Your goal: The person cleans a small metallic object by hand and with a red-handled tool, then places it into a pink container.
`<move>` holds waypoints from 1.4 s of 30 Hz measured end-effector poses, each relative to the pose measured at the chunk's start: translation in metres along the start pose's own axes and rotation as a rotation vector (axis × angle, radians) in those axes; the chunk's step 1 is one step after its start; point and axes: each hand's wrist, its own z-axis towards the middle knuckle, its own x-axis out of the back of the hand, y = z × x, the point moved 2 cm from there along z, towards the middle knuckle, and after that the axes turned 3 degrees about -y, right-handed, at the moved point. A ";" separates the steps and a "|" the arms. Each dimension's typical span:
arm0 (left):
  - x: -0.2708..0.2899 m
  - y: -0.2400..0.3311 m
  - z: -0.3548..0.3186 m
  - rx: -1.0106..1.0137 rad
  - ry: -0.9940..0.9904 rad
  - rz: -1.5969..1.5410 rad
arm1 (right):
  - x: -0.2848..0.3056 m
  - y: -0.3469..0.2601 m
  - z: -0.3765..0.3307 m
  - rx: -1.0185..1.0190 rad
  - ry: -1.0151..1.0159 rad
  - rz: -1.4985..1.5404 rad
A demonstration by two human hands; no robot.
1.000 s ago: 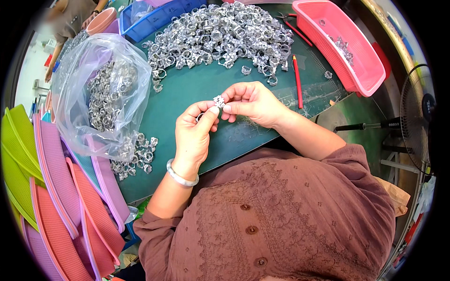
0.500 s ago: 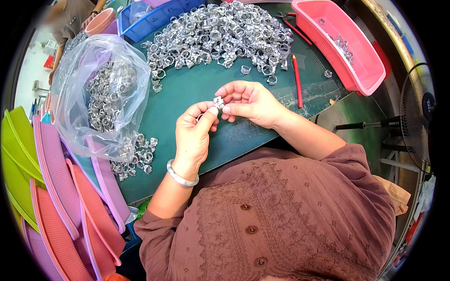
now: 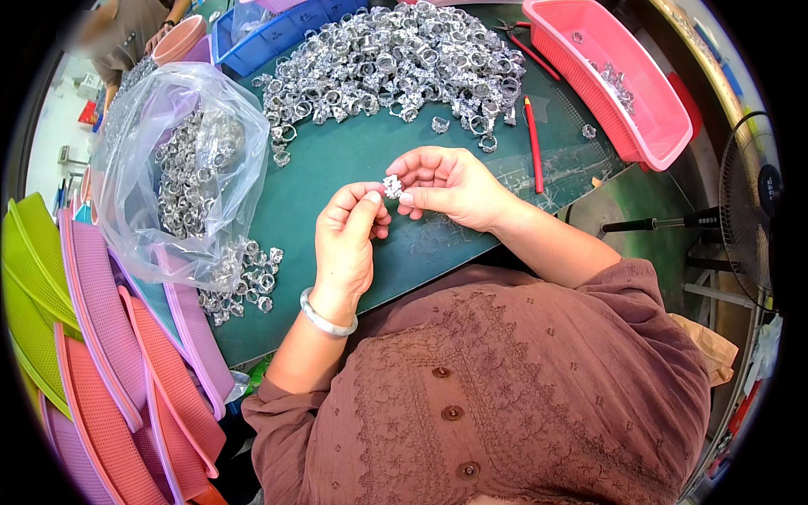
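Note:
Between my two hands is a small silver-coloured ring (image 3: 392,186) with a clustered, sparkling head. My right hand (image 3: 450,189) pinches it from the right, thumb below and bent fingers above. From the left, the fingertips of my left hand (image 3: 345,231) close at the ring's edge, with the thumb pressed toward the index finger. The ring's band is mostly hidden by the fingers. Beyond my hands, a large heap of similar rings (image 3: 404,63) covers the back of the green table mat (image 3: 337,156). A red pencil-like stick (image 3: 535,147) lies right of my right hand.
An open clear plastic bag (image 3: 126,194) of rings stands at left, with loose rings (image 3: 252,282) beside it. Coloured trays (image 3: 101,328) stack at lower left. A pink basket (image 3: 581,50), red-handled pliers (image 3: 534,55) and a fan (image 3: 749,210) are right; a blue bin (image 3: 273,38) stands behind.
My left thumb has drawn back slightly from the ring's head toward the index finger. A dark loop seen by my left fingers before is out of sight. My right hand hardly moves.

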 end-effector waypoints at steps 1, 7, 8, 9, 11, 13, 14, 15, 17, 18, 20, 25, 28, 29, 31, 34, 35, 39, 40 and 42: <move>0.001 0.000 0.000 0.008 -0.005 -0.014 | 0.000 0.000 0.000 -0.002 0.000 -0.002; 0.003 -0.001 0.000 0.074 -0.040 0.055 | 0.000 0.001 -0.001 0.014 -0.009 -0.035; 0.004 -0.001 0.000 0.079 -0.050 0.067 | 0.000 0.000 -0.001 0.020 -0.009 -0.040; 0.003 -0.001 0.000 0.091 -0.055 0.064 | 0.000 0.001 -0.001 0.026 -0.009 -0.044; 0.002 0.000 0.000 0.116 -0.066 0.058 | 0.000 0.001 -0.001 0.037 -0.011 -0.051; 0.002 -0.001 0.000 0.123 -0.076 0.058 | -0.001 0.002 -0.001 0.048 -0.018 -0.057; 0.002 -0.002 0.000 0.127 -0.082 0.059 | -0.001 0.001 -0.001 0.053 -0.020 -0.066; 0.002 -0.002 0.000 0.127 -0.084 0.059 | -0.001 0.001 -0.002 0.059 -0.021 -0.076; 0.002 -0.003 0.001 0.126 -0.088 0.058 | -0.002 0.000 -0.002 0.068 -0.024 -0.082; 0.002 -0.003 0.001 0.123 -0.087 0.066 | -0.002 0.000 -0.002 0.071 -0.026 -0.080; 0.002 -0.003 0.002 0.116 -0.085 0.082 | -0.002 0.000 -0.002 0.074 -0.031 -0.077; -0.002 -0.002 -0.001 0.116 -0.088 0.078 | -0.001 0.003 -0.002 0.146 -0.070 -0.149; -0.001 -0.003 -0.001 0.079 -0.093 0.074 | 0.002 0.005 -0.002 0.180 -0.061 -0.259; 0.000 -0.004 -0.001 0.065 -0.094 0.064 | 0.002 0.002 -0.002 0.188 -0.036 -0.262; 0.001 -0.006 0.000 -0.009 -0.104 0.124 | 0.002 -0.005 -0.004 0.209 0.013 -0.265; 0.002 -0.007 0.000 -0.073 -0.119 0.152 | 0.016 -0.013 -0.003 0.203 0.143 -0.448; 0.002 -0.008 0.000 -0.087 -0.124 0.151 | 0.023 -0.016 -0.003 0.217 0.202 -0.567; 0.001 -0.005 -0.001 -0.048 -0.136 0.107 | 0.040 -0.033 -0.001 0.421 0.359 -1.103; 0.001 -0.005 -0.001 -0.008 -0.144 0.048 | 0.044 -0.034 0.001 0.499 0.396 -1.239; 0.002 -0.005 0.000 0.057 -0.193 -0.126 | 0.048 -0.037 0.003 0.535 0.414 -1.491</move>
